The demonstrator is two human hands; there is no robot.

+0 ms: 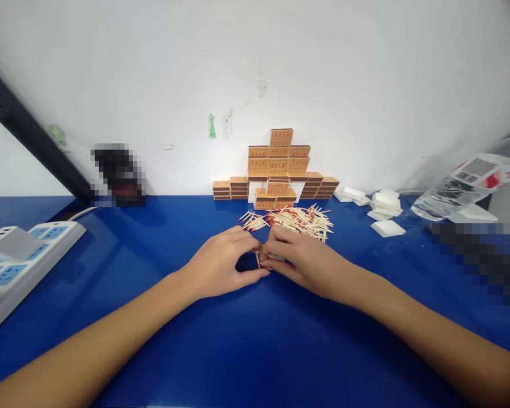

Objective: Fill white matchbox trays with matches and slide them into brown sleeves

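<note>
Between my two hands, low over the blue table, is a small white matchbox tray (257, 258), mostly covered by fingers. My left hand (221, 262) curves around its left end, thumb at the near side and fingertips at the far side. Over the tray, my right hand (301, 258) has its fingers bent and pinched together at a match, whose red tip shows faintly by the fingertips. Just beyond the hands lies a loose pile of red-tipped matches (301, 220), with a smaller scatter to its left. Behind the pile, closed matchboxes (278, 165) are stacked in steps against the wall.
White empty trays (385, 204) lie in a loose heap at the right back. A clear plastic bottle (459, 187) rests on its side at the far right. On the left is a white power strip (29, 255). A blurred dark object (121, 175) stands by the wall.
</note>
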